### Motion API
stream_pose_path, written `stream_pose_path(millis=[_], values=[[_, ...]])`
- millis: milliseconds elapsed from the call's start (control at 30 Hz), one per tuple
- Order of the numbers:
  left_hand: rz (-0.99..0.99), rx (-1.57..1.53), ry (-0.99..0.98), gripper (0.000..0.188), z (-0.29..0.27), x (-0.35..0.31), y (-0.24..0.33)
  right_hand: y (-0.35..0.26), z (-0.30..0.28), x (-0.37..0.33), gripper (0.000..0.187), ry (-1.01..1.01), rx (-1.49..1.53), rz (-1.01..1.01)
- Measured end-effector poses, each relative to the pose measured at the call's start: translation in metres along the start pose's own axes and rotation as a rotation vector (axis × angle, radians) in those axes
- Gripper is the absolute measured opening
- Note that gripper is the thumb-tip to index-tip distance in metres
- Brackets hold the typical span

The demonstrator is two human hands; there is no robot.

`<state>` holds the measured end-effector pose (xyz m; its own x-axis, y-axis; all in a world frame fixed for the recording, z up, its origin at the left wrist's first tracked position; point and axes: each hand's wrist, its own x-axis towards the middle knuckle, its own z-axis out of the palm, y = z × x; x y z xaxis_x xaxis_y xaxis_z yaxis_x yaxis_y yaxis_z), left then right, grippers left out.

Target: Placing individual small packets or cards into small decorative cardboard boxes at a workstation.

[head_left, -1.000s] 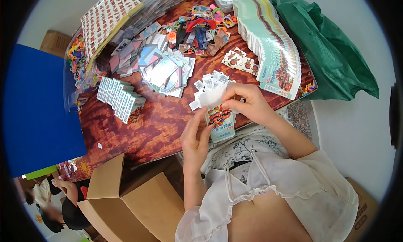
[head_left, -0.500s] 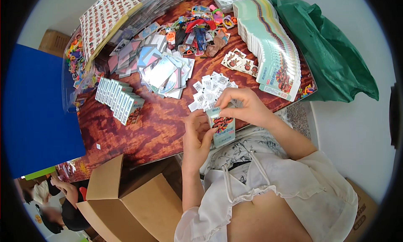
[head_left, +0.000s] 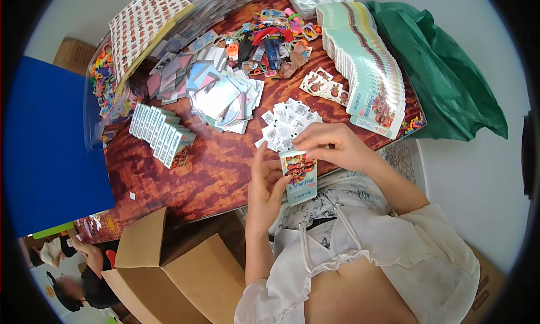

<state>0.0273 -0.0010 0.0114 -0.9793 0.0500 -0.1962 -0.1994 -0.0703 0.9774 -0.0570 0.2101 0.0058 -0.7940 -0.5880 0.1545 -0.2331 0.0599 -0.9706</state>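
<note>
A small light-green box point(head_left: 301, 180) with a colourful printed picture is held at the table's near edge, close to my body. My left hand point(head_left: 266, 183) grips it from the left side, the thumb across its front. At the box's upper end, my right hand point(head_left: 332, 145) pinches the top edge between thumb and bent fingers; what lies under those fingertips is hidden. Just beyond both hands is a heap of small white printed packets point(head_left: 288, 121). To the left, several similar boxes point(head_left: 163, 136) stand in a slanted row.
Piled cards point(head_left: 225, 99), small colourful toys point(head_left: 270, 46) and brown-printed sticker sheets point(head_left: 326, 88) lie farther back. A long fanned stack of flat boxes point(head_left: 365, 65) runs along the right, beside a green bag point(head_left: 444, 76). An open cardboard carton point(head_left: 191, 273) stands below the near edge.
The top of the box, earlier standing up past its printed front, now looks folded down. My right hand has shifted slightly right and down; the left still holds the box.
</note>
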Motion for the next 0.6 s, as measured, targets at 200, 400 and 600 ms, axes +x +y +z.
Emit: stream_pose_path(millis=[200,400,600], values=[[-0.016,0.004,-0.104,0.071,0.0,0.001,0.0,0.001,0.009,-0.012,0.018,0.147,0.35,0.228],[0.073,0.268,-0.133,0.067,0.0,0.0,0.004,-0.001,0.011,-0.008,0.005,0.226,0.419,0.359],[0.029,0.19,-0.084,0.07,0.003,-0.001,0.003,0.0,0.013,-0.012,0.004,0.222,0.363,0.291]])
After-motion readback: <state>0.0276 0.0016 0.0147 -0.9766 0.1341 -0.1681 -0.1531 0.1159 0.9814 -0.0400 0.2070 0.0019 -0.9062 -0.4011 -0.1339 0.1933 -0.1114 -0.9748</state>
